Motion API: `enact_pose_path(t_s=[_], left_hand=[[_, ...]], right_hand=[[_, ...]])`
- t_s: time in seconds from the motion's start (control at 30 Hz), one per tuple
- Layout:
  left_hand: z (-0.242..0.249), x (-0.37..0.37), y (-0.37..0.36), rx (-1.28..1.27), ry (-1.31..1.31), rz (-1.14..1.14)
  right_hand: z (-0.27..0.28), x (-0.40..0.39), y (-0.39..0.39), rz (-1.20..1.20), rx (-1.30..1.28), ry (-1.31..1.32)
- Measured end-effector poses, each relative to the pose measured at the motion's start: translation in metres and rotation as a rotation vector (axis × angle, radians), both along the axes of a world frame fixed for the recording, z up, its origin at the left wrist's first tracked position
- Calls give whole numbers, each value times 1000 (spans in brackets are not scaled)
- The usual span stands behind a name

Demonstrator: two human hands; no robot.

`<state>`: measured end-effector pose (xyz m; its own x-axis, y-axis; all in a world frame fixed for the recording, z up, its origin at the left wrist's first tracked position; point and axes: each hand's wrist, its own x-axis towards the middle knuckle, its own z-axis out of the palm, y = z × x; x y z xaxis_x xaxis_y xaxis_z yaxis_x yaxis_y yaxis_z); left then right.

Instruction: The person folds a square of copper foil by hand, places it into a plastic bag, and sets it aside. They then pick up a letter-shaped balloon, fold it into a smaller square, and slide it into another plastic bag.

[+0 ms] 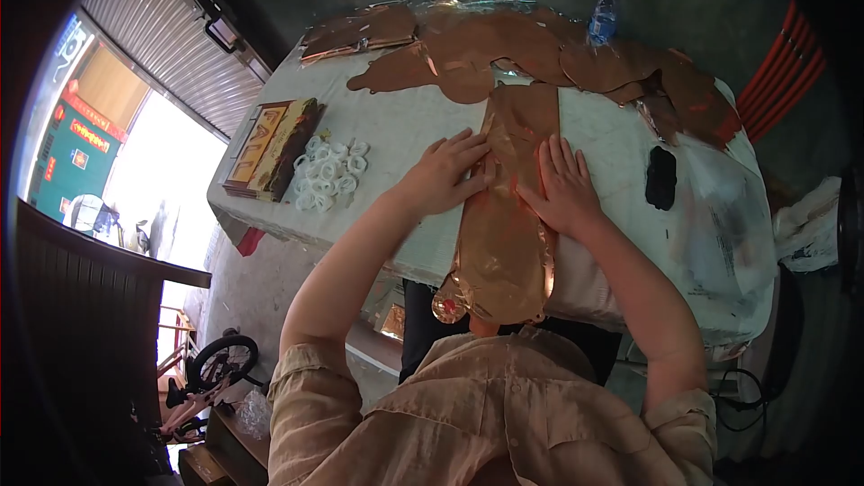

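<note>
A long, flat copper-coloured foil balloon (504, 261) lies on the table in front of me, its rounded lower end reaching the near edge at my body. My left hand (445, 173) rests on its left side, fingers stretched over the foil and thumb apart. On the right edge, my right hand (569, 193) lies flat with fingers spread. A small round foil tab (448, 304) sticks out at the lower left. More flat brown foil pieces (486, 40) overlap along the far side of the table.
White rings (326, 175) lie left, beside a stack of printed packets (270, 148). A water bottle (603, 13) stands at the back. A black object (661, 177) and clear plastic (720, 216) lie right on the white-covered table (396, 130). A bicycle (220, 364) stands left.
</note>
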<state>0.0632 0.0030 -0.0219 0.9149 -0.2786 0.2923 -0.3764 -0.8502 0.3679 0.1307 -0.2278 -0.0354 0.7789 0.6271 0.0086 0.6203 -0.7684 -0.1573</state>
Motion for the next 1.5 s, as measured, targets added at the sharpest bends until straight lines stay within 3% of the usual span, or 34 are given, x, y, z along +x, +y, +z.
enact_pose_path(t_s=[0.2, 0.73, 0.83, 0.93, 1.0, 1.03, 1.43, 1.5], left_hand=[[-2, 13, 5, 143, 49, 47], [-2, 27, 5, 131, 159, -49], [-5, 24, 5, 254, 119, -16], [-2, 22, 6, 186, 65, -22], [6, 20, 11, -90, 167, 62], [3, 20, 15, -89, 169, 61], [-1, 15, 18, 165, 122, 79], [-1, 12, 15, 151, 2, 88]], right_hand=[[-5, 0, 0, 6, 20, -16], [-3, 0, -1, 14, 21, -22], [-6, 0, -1, 23, 26, -39], [-2, -1, 0, 20, 19, -39], [-1, -2, -2, 14, 16, -28], [-2, -1, -2, 14, 18, -31], [-5, -1, -2, 30, 6, -53], [-4, -1, -2, 22, -1, -45]])
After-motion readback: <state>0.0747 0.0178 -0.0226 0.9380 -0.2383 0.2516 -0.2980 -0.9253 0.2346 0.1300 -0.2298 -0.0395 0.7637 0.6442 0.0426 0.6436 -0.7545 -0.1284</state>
